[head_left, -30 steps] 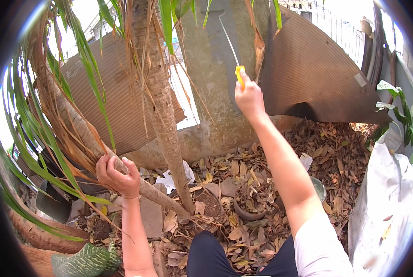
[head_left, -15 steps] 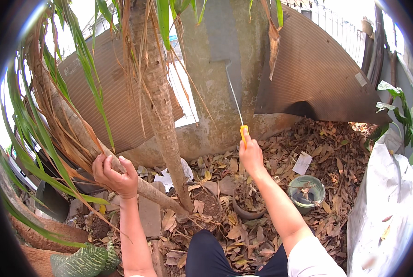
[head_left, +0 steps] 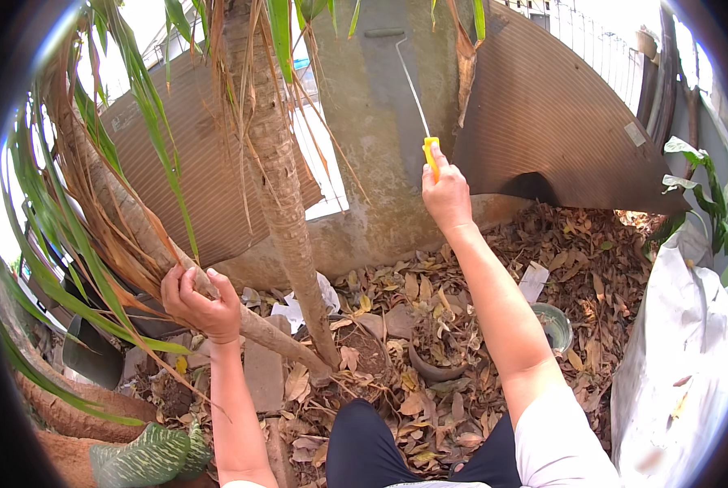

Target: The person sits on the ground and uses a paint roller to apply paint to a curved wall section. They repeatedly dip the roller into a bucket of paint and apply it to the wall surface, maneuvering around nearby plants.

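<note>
My right hand (head_left: 447,195) is wrapped round the yellow handle of a paint roller (head_left: 414,91). Its thin wire frame runs up to the roller head (head_left: 384,33), which rests against a mottled concrete wall (head_left: 388,175). A darker grey painted strip (head_left: 392,73) runs down the wall around the roller. On the left, my left hand (head_left: 201,302) is closed round a slanting tree trunk (head_left: 278,340). Partly behind my right arm, a greenish bucket (head_left: 554,327) stands on the leaves.
Corrugated brown sheets (head_left: 555,114) flank the wall. An upright trunk (head_left: 287,203) with hanging leaves stands before it. Dry leaves (head_left: 592,276) cover the ground, with a paper scrap (head_left: 533,281) and a broken pot (head_left: 435,366). A white sack (head_left: 677,358) stands at right.
My right hand has moved upward with the paint roller, and the roller head is higher on the wall. My right forearm now covers part of the bucket. My left hand stays on the trunk.
</note>
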`<state>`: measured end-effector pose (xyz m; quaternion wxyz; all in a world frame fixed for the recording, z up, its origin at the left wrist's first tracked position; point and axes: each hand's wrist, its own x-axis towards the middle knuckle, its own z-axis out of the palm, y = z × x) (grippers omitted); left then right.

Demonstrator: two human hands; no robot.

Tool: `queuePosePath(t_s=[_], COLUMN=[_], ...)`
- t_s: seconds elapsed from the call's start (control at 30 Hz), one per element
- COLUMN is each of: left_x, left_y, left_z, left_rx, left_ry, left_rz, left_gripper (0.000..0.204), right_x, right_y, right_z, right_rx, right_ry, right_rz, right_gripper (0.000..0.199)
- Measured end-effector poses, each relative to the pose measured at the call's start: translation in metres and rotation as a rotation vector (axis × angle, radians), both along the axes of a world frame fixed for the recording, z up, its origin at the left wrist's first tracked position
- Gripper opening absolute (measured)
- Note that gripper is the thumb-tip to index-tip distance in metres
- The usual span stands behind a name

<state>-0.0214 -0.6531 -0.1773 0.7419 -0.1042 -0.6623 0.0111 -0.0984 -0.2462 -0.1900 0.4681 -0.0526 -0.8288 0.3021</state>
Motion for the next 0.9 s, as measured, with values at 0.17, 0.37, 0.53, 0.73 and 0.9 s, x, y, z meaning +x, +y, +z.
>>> queuePosePath(t_s=[0.17,0.37,0.53,0.73,0.9], left_x=[0.001,0.002,0.000,0.000,0.002], left_y=[0.001,-0.001,-0.002,-0.002,0.000], left_z=[0.001,0.001,0.000,0.001,0.001], left_rx=[0.002,-0.019,-0.026,-0.017,-0.033], left_ry=[0.001,-0.002,-0.012,0.006,0.011], left_rz=[-0.009,0.009,-0.017,-0.006,0.004], left_gripper=[0.026,0.024,0.026,0.025,0.025], right_x=[0.026,0.080,0.094,0.089,0.088], right_y=[-0.010,-0.028,-0.022,-0.019,-0.016], right_z=[-0.077,-0.165,-0.184,-0.131,-0.061], right_rx=[0.022,-0.085,-0.099,-0.194,-0.193], right_ry=[-0.219,-0.466,-0.465,-0.410,-0.277], right_rz=[-0.022,0.003,0.013,0.036,0.038], right_gripper=[0.050,0.052,0.047,0.041,0.038])
